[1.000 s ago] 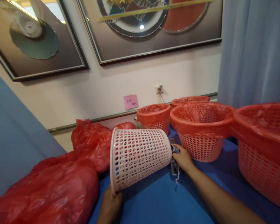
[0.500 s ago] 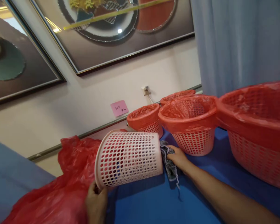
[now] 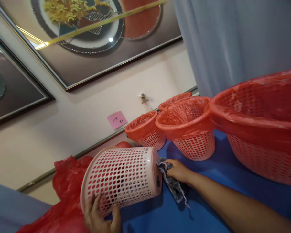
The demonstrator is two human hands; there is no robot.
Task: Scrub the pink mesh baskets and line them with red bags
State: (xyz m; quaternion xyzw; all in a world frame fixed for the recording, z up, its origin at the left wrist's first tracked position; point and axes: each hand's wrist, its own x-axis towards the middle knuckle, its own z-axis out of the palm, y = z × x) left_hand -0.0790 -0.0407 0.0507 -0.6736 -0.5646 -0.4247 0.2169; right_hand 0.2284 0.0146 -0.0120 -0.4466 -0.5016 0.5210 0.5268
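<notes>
A pale pink perforated basket (image 3: 122, 179) lies on its side on the blue table (image 3: 208, 181). My left hand (image 3: 100, 216) grips its rim at the lower left, fingers wrapped over the edge. My right hand (image 3: 178, 171) is closed on a grey rag (image 3: 171, 183) and presses it against the basket's bottom on the right. The rag's loose end hangs down onto the table.
Several pink baskets lined with red bags stand on the table: a small one (image 3: 145, 133), a middle one (image 3: 189, 126), a large one (image 3: 262, 123) at the right. Crumpled red plastic bags (image 3: 63, 191) lie at the left. A grey curtain (image 3: 232, 42) hangs behind.
My left hand has shifted from under the rim to gripping over it. The basket has tilted with its open end lower left. The view has swung left and up; my right hand stays with the rag.
</notes>
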